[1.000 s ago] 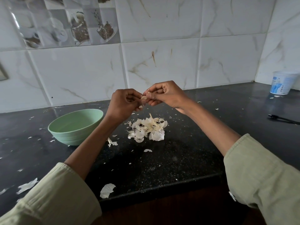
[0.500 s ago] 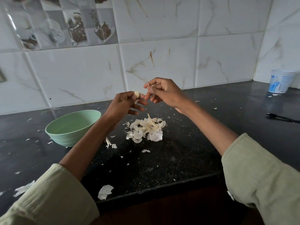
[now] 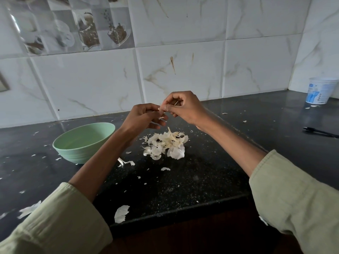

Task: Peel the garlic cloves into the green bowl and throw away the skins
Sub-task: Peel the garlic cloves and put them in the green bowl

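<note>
- Centrally, both hands meet above the dark countertop (image 3: 211, 173), raised over the pile of skins (image 3: 166, 144), so that loosened husk would likely fall onto the heap rather than scatter.
- Left hand (image 3: 142, 117): fingers curled, pinching a small pale piece, apparently a garlic clove (image 3: 161, 109), at the fingertips; a pale shred of skin shows beneath its fingers.
- Right hand (image 3: 183, 106): thumb and forefinger pinch the same piece from the opposite side, the other fingers curled. The opposed grips suggest one hand steadies the clove while the other strips the skin; whether the clove is fully bare cannot be told at this size.
- Green bowl (image 3: 84, 142): stands on the countertop to the left, just beside the left forearm and well within reach for dropping the clove. Its interior, as far as visible, shows no cloves clearly.
- Skins: heaped under the hands, with stray flakes scattered across the counter, a larger flake (image 3: 121, 213) near the front edge and another (image 3: 29, 209) at far left. None has yet been thrown away, so the disposal step remains.
- Surroundings: a white plastic tub (image 3: 320, 90) stands in the far right corner and a thin black utensil (image 3: 320, 132) lies near it, both well apart from the work. Tiled wall (image 3: 183, 52) behind.
- Obstruction: nothing lies between the hands and the bowl; only the left forearm passes beside its rim.
</note>
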